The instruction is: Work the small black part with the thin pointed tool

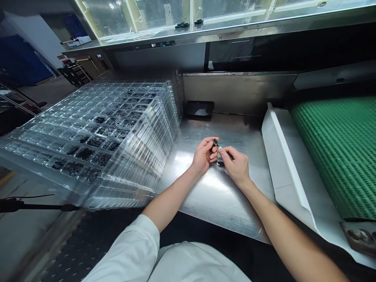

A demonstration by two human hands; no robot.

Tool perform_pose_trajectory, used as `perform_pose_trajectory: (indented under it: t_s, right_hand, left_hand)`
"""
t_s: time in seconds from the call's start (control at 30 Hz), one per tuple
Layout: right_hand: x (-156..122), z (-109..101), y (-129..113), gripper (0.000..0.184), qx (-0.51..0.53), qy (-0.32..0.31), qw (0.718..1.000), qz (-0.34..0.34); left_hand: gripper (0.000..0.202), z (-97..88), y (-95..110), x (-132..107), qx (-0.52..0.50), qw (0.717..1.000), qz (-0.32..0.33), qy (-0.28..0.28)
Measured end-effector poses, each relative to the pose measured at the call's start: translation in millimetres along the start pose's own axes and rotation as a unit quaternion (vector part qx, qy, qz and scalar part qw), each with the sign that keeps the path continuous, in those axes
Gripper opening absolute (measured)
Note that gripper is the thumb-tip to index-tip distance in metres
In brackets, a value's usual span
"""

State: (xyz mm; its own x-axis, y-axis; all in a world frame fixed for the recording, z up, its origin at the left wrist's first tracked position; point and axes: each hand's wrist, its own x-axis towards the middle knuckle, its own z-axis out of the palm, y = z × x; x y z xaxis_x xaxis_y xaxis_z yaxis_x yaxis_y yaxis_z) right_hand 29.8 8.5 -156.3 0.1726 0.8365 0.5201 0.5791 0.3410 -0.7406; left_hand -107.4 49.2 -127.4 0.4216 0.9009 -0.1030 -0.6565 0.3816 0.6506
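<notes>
Small dark component (pixel 216 143): pinched between left hand (pixel 204 155) and right hand (pixel 235 166), both nearly closed, above steel workbench (pixel 217 199). A firm fingertip grip suits it. Beside: stacked clear blister trays (pixel 88 145).

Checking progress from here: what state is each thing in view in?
Small black part, held up in the fingertips
Left hand, pinching the part
Right hand, fingertips at the part
Stacked clear plastic trays, black parts in some cells
Green perforated belt, cannot tell if moving
</notes>
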Motion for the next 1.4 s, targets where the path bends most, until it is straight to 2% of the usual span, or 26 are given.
perform_pose_trajectory:
  t_s: [0.2, 0.73, 1.4]
  right_hand:
    - [0.0, -0.2, -1.2, 0.047, -0.016, -0.002, 1.0, -0.019]
    - [0.4, -2.0, -1.4, 0.049, -0.051, 0.003, 0.998, -0.029]
    - [0.8, -2.2, -3.0, 0.052, -0.058, 0.001, 0.998, -0.029]
  left_hand:
    - [0.013, -0.4, 1.4, -0.3, 0.003, 1.0, -0.003, 0.012]
    - [0.012, -2.8, 5.5, -0.7, -0.005, 1.0, 0.025, -0.017]
    - [0.012, -2.4, 8.1, -0.5, -0.001, 1.0, 0.01, 0.012]
